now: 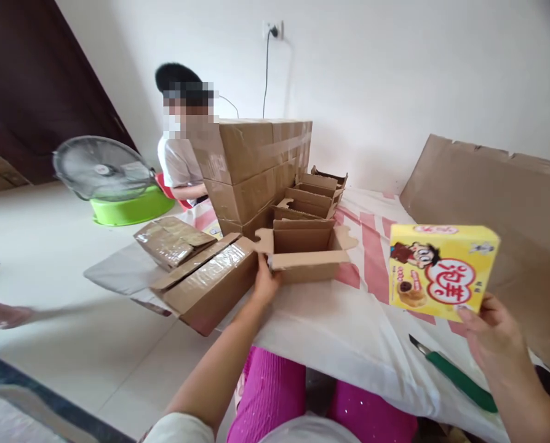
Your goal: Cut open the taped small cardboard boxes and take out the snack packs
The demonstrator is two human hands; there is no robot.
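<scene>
My right hand (496, 329) grips a yellow snack box (441, 271) by its lower right corner and holds it above the table. A cartoon face, red lettering and a filled pastry are printed on its front. At the near corner of an open cardboard box (309, 267), my left hand (266, 280) has its fingers curled on the side, partly hidden by it. That box stands with its flaps folded out, and its visible inside shows only bare cardboard. A green-handled utility knife (462, 381) lies near the table edge, blade bared, below the snack box.
Several open cartons (314, 200) stand in a row behind, beside a stack of taped cartons (251, 144). Two more taped cartons (210, 277) lie at the left table edge. A person (180, 160) sits beyond the stack. A floor fan (104, 169) and large cardboard (482, 191) are also there.
</scene>
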